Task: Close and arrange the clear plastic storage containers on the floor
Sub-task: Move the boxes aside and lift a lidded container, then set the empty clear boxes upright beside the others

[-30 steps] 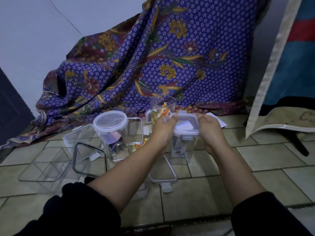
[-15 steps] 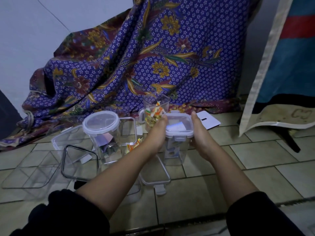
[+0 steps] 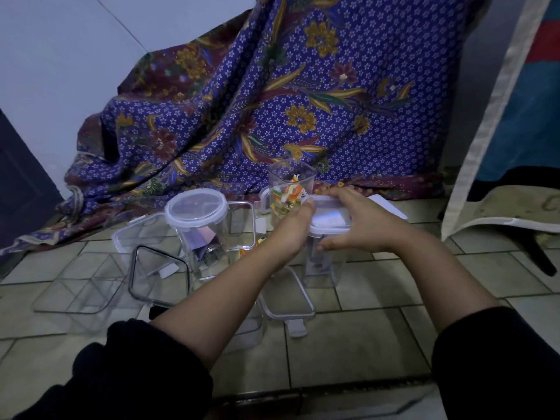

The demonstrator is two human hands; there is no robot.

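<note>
A tall square clear container (image 3: 324, 268) stands on the tiled floor with its white-rimmed lid (image 3: 328, 219) on top. My left hand (image 3: 292, 230) grips the lid's left side. My right hand (image 3: 357, 225) lies over the lid's right side and front, thumb near the front clasp. Behind it stands an open tall container (image 3: 291, 189) with colourful pieces inside. To the left a round container (image 3: 201, 234) with its lid on holds paper items.
A loose white-rimmed lid (image 3: 288, 301) lies on the floor under my left forearm. A black-rimmed lid (image 3: 159, 275) leans over an empty clear box (image 3: 78, 289) at left. A patterned purple cloth (image 3: 272, 101) hangs behind; a blue mat (image 3: 515, 116) leans at right.
My right hand has shifted from the lid's right edge to lie over its top and front. My left hand stays on the left side. The camera view shifted slightly.
</note>
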